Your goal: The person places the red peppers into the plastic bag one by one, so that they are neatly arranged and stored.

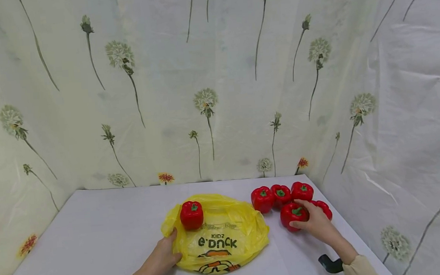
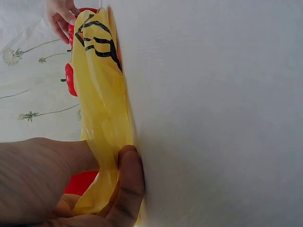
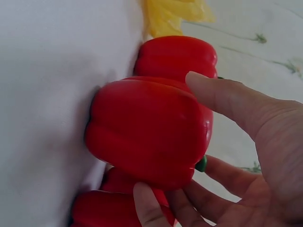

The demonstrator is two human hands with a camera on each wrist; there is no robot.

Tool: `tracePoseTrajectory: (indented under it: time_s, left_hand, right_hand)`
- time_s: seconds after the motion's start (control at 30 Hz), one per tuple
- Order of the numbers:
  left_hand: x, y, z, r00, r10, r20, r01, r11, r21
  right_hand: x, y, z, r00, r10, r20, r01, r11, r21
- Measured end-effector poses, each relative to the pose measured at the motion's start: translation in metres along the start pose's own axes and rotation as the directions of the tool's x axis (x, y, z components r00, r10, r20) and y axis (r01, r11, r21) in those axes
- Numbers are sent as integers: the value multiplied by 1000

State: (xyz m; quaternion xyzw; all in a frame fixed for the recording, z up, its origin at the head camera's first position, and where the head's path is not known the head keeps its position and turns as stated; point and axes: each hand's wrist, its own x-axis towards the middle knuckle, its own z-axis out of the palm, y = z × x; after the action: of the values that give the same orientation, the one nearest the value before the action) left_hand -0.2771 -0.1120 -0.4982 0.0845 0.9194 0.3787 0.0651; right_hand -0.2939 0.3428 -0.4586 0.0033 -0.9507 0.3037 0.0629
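A yellow plastic bag [image 1: 247,233] with printed lettering and a duck design lies flat on the table. My left hand [image 1: 162,251] pinches its left edge between thumb and fingers; the left wrist view shows the film bunched there. One red bell pepper [image 1: 191,217] stands upright at the bag's left side, near those fingers. To the right, my right hand [image 1: 319,224] holds another red bell pepper [image 3: 147,127] with the thumb on one side and the fingers round the other. This pepper has a green stem and appears close to the table surface.
Behind and beside the right hand sit several more red bell peppers [image 1: 262,199] near the table's back right corner. A dark curved object [image 1: 330,264] lies by the right forearm. A flower-printed curtain [image 1: 233,111] rises behind the white table [image 1: 96,231] and along its sides.
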Motion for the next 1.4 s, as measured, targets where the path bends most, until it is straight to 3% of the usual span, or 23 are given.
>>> tracePoseTrajectory:
  time_s: [0.27, 0.57, 0.87, 1.4]
  left_hand:
    - [1, 2, 0, 1000, -19, -3, 19, 1000, 21]
    - [1, 2, 1, 999, -53, 8, 53, 999, -4]
    - [-1, 2, 1, 999, -34, 0, 34, 999, 5]
    - [0, 1, 1, 1000, -1, -7, 1, 1000, 27]
  right_hand:
    - [-1, -1, 7, 1000, 3, -26, -4, 1000, -21]
    - [-2, -2, 12, 997, 67, 33, -68, 998, 15]
    - [0, 4, 16, 989, 131, 67, -132, 991, 6]
    - [3, 7, 25, 982, 189, 24, -189, 982, 6]
